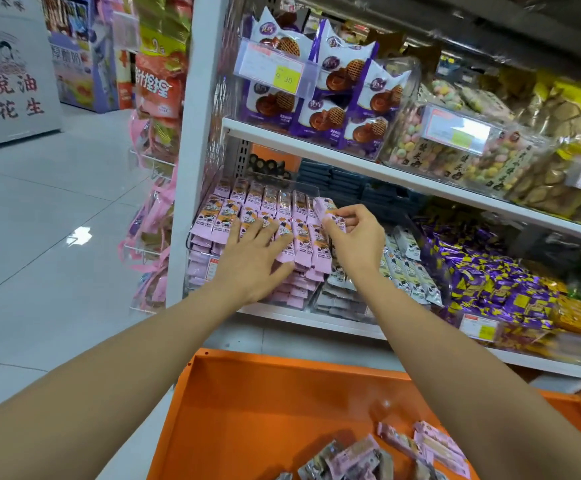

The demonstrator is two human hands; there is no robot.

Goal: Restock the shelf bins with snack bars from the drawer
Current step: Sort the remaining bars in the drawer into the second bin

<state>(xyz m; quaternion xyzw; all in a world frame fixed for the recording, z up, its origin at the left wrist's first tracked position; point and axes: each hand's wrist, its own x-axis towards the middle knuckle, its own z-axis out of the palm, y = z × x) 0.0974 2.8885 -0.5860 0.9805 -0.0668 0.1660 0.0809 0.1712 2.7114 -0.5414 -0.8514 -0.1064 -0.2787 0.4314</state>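
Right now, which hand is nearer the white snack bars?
Right. The right hand, pinching a pink bar, is just left of the white snack bars; the left hand rests on the pink bars farther left.

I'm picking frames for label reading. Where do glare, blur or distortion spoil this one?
Head view: glare whitens the price tag and a floor patch; the wide lens slants the shelf edge; the top right corner is smeared; the pink bars under the left hand and the pink bar pinched by the right hand look sharp.
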